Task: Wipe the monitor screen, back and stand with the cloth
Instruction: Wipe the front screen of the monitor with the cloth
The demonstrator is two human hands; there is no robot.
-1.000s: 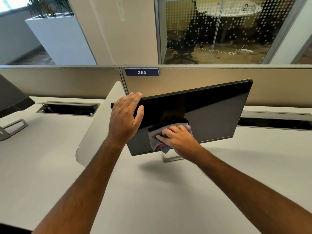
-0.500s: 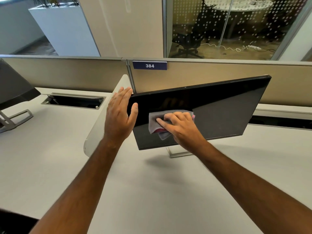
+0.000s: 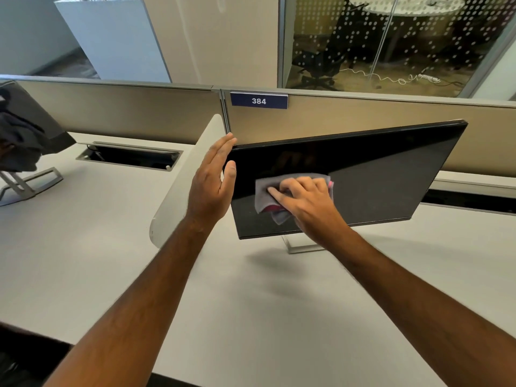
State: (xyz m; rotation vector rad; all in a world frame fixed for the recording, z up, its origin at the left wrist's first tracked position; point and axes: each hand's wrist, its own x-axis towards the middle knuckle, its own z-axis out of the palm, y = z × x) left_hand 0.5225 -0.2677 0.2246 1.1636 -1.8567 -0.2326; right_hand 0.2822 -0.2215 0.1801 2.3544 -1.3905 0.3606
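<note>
A black flat monitor (image 3: pixel 377 174) stands tilted on the white desk, its screen facing me. Only a corner of its pale stand (image 3: pixel 298 245) shows below the bottom edge. My left hand (image 3: pixel 213 182) holds the screen's left edge, fingers straight behind it and thumb on the front. My right hand (image 3: pixel 304 201) presses a crumpled grey cloth (image 3: pixel 265 191) with a pink patch against the left half of the screen, fingers curled on the cloth. The monitor's back is hidden.
A white curved divider (image 3: pixel 181 191) juts out just left of the monitor. A beige partition (image 3: pixel 363 118) with a "384" label runs behind. A second monitor (image 3: pixel 25 129) on a metal stand sits far left, and cable slots (image 3: pixel 128 156) open in the desk.
My right hand has slid the cloth up the screen from near its bottom edge. My left hand has shifted from over the top-left corner to the left edge. The view has drifted left.
</note>
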